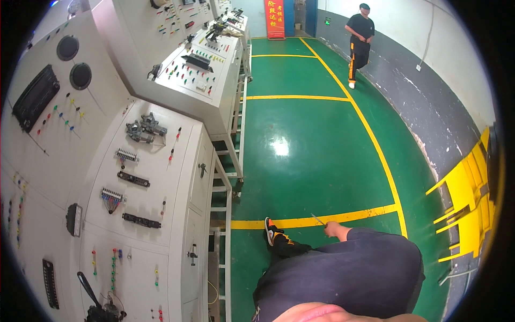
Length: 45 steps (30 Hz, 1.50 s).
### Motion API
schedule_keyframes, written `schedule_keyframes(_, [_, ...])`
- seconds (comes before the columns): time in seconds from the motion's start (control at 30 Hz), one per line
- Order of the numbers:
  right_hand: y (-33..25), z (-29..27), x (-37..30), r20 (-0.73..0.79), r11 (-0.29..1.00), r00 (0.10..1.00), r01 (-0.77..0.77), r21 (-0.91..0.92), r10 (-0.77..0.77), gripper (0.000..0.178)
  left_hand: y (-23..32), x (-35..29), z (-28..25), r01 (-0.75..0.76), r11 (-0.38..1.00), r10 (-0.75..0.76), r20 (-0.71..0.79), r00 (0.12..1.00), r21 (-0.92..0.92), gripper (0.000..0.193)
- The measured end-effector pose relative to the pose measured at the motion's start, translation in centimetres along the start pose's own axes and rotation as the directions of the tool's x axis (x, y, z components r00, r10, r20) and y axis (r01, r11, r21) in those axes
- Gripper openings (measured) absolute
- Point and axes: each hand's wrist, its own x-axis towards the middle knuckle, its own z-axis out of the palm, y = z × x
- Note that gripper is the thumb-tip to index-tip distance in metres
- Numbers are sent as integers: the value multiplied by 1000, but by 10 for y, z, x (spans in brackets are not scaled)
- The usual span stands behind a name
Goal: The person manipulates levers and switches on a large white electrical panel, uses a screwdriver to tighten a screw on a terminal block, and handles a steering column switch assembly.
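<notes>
while right hand (336,231) clamps on its near end, slim tool (318,219) juts ahead and leftward.

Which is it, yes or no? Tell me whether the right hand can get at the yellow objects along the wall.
Probably not from here: the right hand is apart from the yellow objects, pointing away, and it holds a thin tool. Mostly green floor shows between, so the way looks free.

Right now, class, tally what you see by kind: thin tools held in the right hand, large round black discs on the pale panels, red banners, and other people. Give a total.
Thin tool in the right hand: 1
Round black discs: 2
Red banner: 1
Other person: 1
Total: 5
</notes>
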Motion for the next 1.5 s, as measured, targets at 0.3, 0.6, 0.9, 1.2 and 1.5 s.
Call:
schedule_keyframes(0.3, [-45, -26, -6, 9, 913, 999, -33, 407, 32, 24, -34, -23, 37, 85, 995, -91, 135, 987, 50, 67])
schedule_keyframes(0.6, [-42, -55, 4, 66, 889, 996, -81, 451, 57, 29, -57, -36, 48, 151, 987, -159, 207, 965, 55, 63])
schedule_keyframes(0.9, [-29, -47, -24, 160, 903, 983, -149, 402, 91, 31, -69, -33, 46, 180, 982, -190, 246, 950, 63, 59])
schedule_keyframes(1.2, [-30, -32, -12, 272, 946, 962, -58, 319, -33, 28, -69, -25, 21, 179, 984, -176, 250, 952, 10, 56])
schedule_keyframes(1.5, [-74, -76, -12, 338, 764, 941, -229, 603, 15, 23, -47, -36, -88, 179, 953, -132, 196, 972, -243, 54])
